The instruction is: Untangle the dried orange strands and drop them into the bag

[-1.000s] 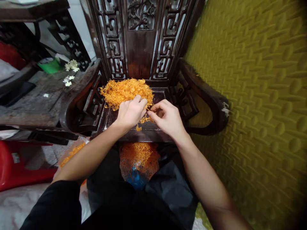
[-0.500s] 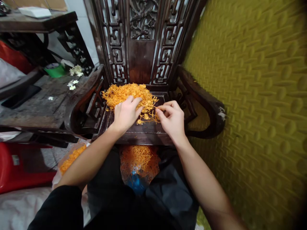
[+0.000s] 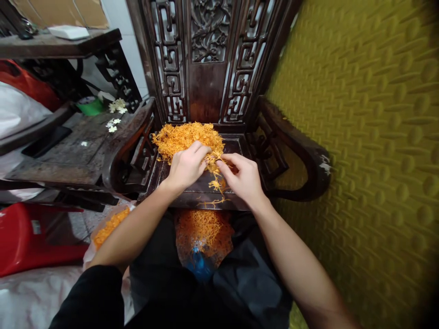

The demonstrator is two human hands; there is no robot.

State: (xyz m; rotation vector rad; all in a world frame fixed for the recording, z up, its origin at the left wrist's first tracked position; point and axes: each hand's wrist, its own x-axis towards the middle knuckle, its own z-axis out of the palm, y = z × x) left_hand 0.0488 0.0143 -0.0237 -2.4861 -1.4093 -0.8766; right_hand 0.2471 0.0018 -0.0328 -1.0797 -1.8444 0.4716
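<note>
A heap of thin, branching orange strands (image 3: 187, 137), resembling cordyceps, lies on the dark wooden chair seat (image 3: 236, 144). My left hand (image 3: 188, 167) is at the heap's front right side, fingers curled around a small clump of strands. Just to its right, my right hand (image 3: 242, 176) pinches strands of the same clump between thumb and forefinger. Fingertips of both hands are partly covered by the strands. A few loose strands (image 3: 216, 185) hang or lie below the hands, close to the seat's front edge.
Between my knees is a clear bag of orange strands (image 3: 202, 228) with a blue part. Another open bag (image 3: 111, 226) of orange pieces stands left, near a red stool (image 3: 20, 237). Green tape (image 3: 89, 106) and white flowers (image 3: 113, 124) lie on the left-hand wooden seat. Yellow padding (image 3: 360, 114) borders the right.
My hands have come closer together, the right one moving left toward the clump. Loose strands now lie nearer the seat's front edge. The whole view has shifted slightly.
</note>
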